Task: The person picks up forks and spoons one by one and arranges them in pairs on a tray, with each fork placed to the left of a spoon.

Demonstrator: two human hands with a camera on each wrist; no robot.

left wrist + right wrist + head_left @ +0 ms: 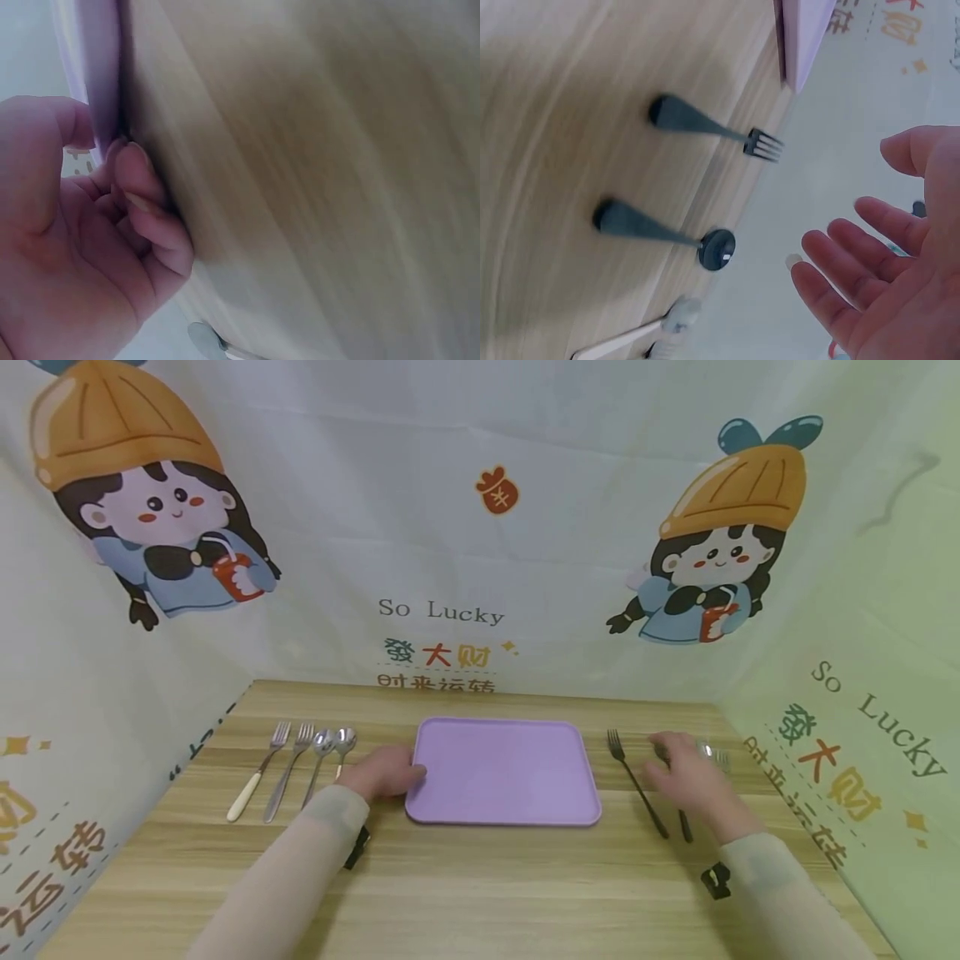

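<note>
A lilac rectangular tray (pixel 502 772) lies on the wooden table. At its left edge my left hand (pixel 386 771) pinches the rim, thumb above and curled fingers low against the side in the left wrist view. My right hand (pixel 692 781) hovers over the cutlery right of the tray, fingers spread and holding nothing. Below it, partly covered in the head view, is a black spoon (pixel 717 250). Just left of that spoon lies a black fork (pixel 637 783), tines pointing away. Another spoon (pixel 705 749) and a silver fork (pixel 722 759) show beyond the right hand.
Left of the tray lie a cream-handled fork (pixel 247 793), a silver fork (pixel 283 777) and two spoons, one silver (pixel 322 743), the other (pixel 346 740) partly behind the left hand. A printed cloth (pixel 450 543) hangs round the table's back and sides.
</note>
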